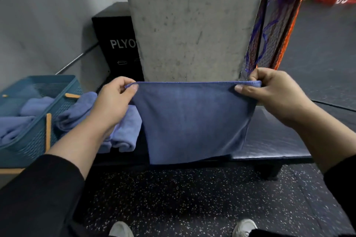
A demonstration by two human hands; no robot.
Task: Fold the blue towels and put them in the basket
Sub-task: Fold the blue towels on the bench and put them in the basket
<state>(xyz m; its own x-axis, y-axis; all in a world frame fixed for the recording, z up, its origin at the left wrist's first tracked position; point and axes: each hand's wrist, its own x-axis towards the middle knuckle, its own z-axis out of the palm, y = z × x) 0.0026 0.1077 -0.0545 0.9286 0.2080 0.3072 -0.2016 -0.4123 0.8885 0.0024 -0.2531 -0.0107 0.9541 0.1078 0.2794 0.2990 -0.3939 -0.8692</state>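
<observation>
To the left of the left hand [113, 100] sits a teal basket [63, 90] with slotted walls and pale wooden handles, and inside it lie several blue towels [28, 109], some folded flat, one bunched against the near wall. Between the basket and the left forearm, just outside the basket's right wall, a small heap of loose towels [123, 132] rests on a dark padded bench [273, 136], partly hidden behind the left wrist. The blue towel [192, 121] being worked on hangs between the two hands, held up in the air in front of a concrete pillar [190, 25]. The left hand pinches its upper left corner between thumb and fingers; the right hand [273, 94] pinches the upper right corner the same way, both closed on the cloth. The top hem runs taut and nearly level from one hand to the other, so the long axis lies left to right, and the cloth drops straight down from that edge, narrowing a little toward its lower hem, which hangs over the bench's front edge. Below the hands are a dark speckled floor [192, 198] and the toes of two pale shoes [244, 227]. Black sleeves [38, 194] cover both forearms above the wrists.
</observation>
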